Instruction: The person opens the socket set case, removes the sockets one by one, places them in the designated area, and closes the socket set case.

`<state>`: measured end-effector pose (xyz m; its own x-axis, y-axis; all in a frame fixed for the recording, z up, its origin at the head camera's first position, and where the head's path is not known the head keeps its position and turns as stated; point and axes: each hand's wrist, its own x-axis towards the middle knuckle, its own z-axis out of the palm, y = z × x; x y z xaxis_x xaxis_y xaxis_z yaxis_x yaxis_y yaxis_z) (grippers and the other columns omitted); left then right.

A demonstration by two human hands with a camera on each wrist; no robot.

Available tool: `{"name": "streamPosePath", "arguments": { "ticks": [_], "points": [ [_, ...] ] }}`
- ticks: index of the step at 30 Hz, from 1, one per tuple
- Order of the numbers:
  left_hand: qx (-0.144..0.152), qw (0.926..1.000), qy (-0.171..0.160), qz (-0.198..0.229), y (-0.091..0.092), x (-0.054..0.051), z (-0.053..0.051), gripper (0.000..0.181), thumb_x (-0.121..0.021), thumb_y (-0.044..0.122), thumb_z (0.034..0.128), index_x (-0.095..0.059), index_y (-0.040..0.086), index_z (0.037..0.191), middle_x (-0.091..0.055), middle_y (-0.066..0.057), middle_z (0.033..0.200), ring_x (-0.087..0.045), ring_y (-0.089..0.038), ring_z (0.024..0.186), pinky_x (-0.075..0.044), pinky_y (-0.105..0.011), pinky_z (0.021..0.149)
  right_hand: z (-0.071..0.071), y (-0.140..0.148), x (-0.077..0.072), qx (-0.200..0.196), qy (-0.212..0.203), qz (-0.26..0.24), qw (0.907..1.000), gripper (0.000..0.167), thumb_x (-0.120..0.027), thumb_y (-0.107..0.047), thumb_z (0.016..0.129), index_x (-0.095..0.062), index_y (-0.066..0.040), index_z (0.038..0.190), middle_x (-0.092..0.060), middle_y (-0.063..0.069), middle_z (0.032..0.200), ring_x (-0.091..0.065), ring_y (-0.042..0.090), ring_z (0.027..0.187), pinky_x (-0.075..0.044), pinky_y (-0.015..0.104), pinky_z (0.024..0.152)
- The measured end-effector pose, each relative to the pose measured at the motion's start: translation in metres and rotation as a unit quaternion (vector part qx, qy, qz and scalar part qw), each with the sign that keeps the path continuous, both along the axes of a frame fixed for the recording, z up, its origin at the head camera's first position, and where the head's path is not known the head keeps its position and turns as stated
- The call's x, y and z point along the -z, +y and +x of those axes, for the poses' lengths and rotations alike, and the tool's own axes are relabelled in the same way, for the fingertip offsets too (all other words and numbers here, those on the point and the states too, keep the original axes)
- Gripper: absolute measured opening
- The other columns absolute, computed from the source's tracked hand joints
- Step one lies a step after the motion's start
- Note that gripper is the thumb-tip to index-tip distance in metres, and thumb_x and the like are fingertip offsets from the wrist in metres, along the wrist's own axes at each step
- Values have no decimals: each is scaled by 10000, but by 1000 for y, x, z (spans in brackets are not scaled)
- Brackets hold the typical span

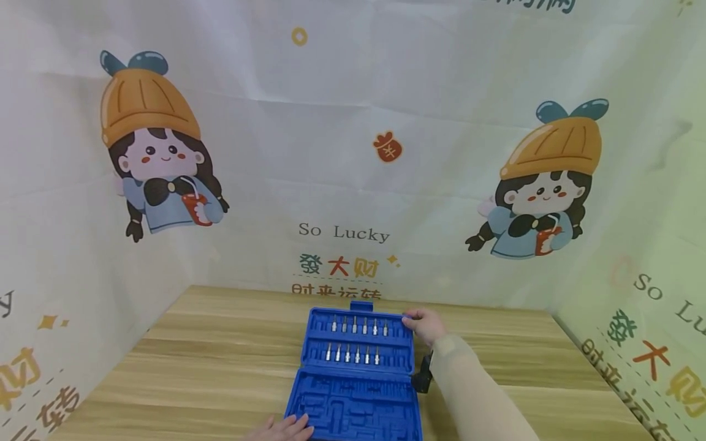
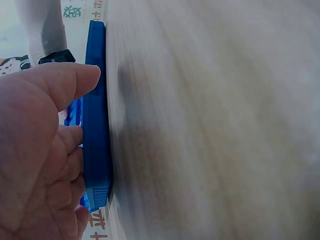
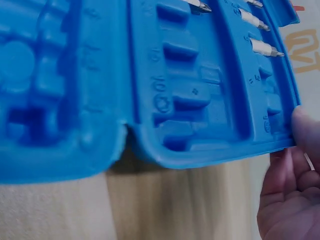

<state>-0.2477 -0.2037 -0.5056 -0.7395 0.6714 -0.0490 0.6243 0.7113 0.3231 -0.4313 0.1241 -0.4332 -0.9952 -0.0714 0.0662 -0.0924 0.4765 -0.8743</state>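
A blue plastic case [image 1: 361, 371] lies unfolded on the table, its far half holding two rows of silver bits [image 1: 353, 354], its near half showing bare moulded recesses. My right hand [image 1: 427, 326] pinches the far half's upper right corner, thumb on top and fingers underneath, as the right wrist view shows with the hand [image 3: 290, 185] at the case [image 3: 200, 155]. At the near half's lower left corner rests my left hand [image 1: 287, 429], fingers loosely extended; in the left wrist view this hand [image 2: 45, 150] lies against the case's side [image 2: 96, 135].
The wood-grain table [image 1: 220, 355] extends around the case. Behind and beside it hangs a pale printed cloth [image 1: 331, 153] with cartoon figures and lettering. A black device [image 1: 423, 373] is at my right wrist, beside the case's right edge.
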Motion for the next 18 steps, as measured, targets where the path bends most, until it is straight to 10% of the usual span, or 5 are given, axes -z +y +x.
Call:
{"name": "streamPosePath", "arguments": {
  "ticks": [18],
  "points": [
    [-120,9992,-358,91,1,3,7,547,-458,431,981,-468,138,1443,-427,-30,1487,-399,-229,1358,-390,-490,1019,12,4,13,-345,-923,410,9943,529,-604,67,821,-482,109,1334,-504,283,1344,-449,450,1256,-332,575,1034]
  ]
}}
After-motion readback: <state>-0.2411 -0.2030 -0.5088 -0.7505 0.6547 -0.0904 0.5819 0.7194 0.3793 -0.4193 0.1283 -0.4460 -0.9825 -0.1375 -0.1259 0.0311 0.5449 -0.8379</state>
